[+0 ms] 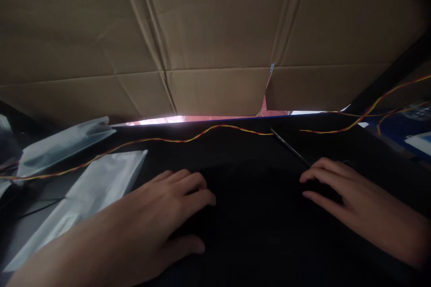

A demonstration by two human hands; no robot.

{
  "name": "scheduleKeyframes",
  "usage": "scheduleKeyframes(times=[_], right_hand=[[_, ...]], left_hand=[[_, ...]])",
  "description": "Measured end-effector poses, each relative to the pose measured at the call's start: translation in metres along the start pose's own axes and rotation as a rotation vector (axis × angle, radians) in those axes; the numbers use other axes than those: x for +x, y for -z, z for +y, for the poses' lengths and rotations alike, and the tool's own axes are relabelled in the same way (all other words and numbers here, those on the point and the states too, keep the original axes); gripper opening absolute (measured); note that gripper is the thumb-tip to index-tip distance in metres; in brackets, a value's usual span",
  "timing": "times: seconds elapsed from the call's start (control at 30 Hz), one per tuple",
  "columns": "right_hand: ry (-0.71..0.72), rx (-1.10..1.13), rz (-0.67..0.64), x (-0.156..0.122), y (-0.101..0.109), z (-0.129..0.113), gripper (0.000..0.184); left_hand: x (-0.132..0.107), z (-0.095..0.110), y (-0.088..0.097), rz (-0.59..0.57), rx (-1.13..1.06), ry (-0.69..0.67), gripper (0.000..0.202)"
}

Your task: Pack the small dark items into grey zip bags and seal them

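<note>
My left hand [161,208] lies flat on a dark black surface [256,233], fingers stretched forward and thumb spread; it holds nothing. My right hand [340,190] rests on the same dark surface at the right, fingers extended toward the left and slightly apart, also with nothing visibly in it. A thin dark rod or cable [289,147] runs diagonally just beyond the right fingertips. A twisted red-and-yellow wire [202,133] crosses the surface ahead of both hands.
A wall of brown cardboard [215,36] stands close in front. Silvery plastic bags [97,184] lie at the left beside my left hand. More red-yellow wire [377,105] and a blue object [407,130] sit at the right.
</note>
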State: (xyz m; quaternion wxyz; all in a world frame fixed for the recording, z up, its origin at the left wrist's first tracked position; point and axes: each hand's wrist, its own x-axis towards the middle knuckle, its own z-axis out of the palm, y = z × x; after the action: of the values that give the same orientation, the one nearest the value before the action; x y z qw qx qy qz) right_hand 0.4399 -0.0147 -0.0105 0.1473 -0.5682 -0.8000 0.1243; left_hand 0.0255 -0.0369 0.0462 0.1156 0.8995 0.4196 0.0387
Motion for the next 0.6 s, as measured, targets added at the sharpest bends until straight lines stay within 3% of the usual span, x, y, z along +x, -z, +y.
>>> scheduleKeyframes(times=[0.07, 0.23, 0.4, 0.5, 0.6], right_hand=[[-0.024, 0.006, 0.000, -0.007, -0.005, 0.004, 0.031], [-0.085, 0.047, -0.002, -0.012, -0.006, 0.009, 0.033], [-0.262, -0.054, 0.250, -0.023, -0.009, 0.021, 0.061], [-0.306, -0.166, 0.235, -0.037, -0.015, 0.030, 0.069], [-0.307, -0.230, 0.231, -0.045, -0.024, 0.034, 0.065]], left_hand=[[0.009, -0.001, -0.004, -0.094, -0.049, -0.007, 0.051], [0.018, -0.021, 0.002, -0.168, -0.124, 0.064, 0.020], [0.029, -0.025, 0.011, -0.086, -0.139, 0.033, 0.040], [0.038, -0.018, 0.001, -0.001, -0.105, -0.057, 0.048], [0.052, -0.007, -0.016, 0.014, -0.038, -0.119, 0.058]])
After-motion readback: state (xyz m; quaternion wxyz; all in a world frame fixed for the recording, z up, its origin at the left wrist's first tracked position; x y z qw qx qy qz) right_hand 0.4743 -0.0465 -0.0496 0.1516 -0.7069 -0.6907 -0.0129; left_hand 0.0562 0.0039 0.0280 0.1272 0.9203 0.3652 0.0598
